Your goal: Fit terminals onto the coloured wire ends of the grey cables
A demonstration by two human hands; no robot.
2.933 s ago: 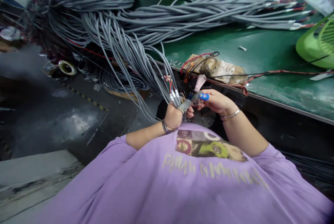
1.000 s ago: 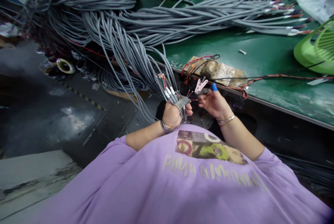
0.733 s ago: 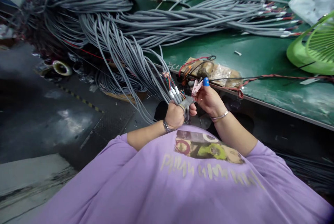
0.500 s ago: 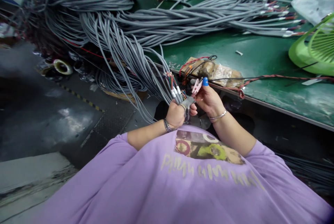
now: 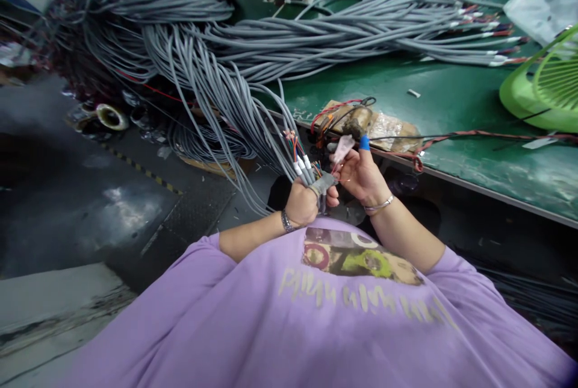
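My left hand (image 5: 303, 202) is wrapped round several grey cables (image 5: 301, 172) that end in white sleeves with thin coloured wires (image 5: 294, 146) fanning out. Grey wrapping (image 5: 323, 183) covers its thumb. Close on its right, my right hand (image 5: 363, 178) pinches a pink clip (image 5: 343, 148), smeared by motion and shaped like a clothes peg. Blue tape (image 5: 364, 142) is round a digit of that hand. A thin red wire runs between the clip and the left thumb; whether the clip's jaws grip it I cannot tell.
Large bundles of grey cable (image 5: 316, 44) lie across the green table (image 5: 474, 99) and hang over its edge. A brown taped block (image 5: 388, 129) with red and black wires sits beyond my hands. To the right is a green fan (image 5: 542, 84). A tape roll (image 5: 112, 117) lies low at left.
My right hand has shifted slightly right, and the pink clip with it has turned and blurred. My left hand keeps its hold on the cables, almost in place.
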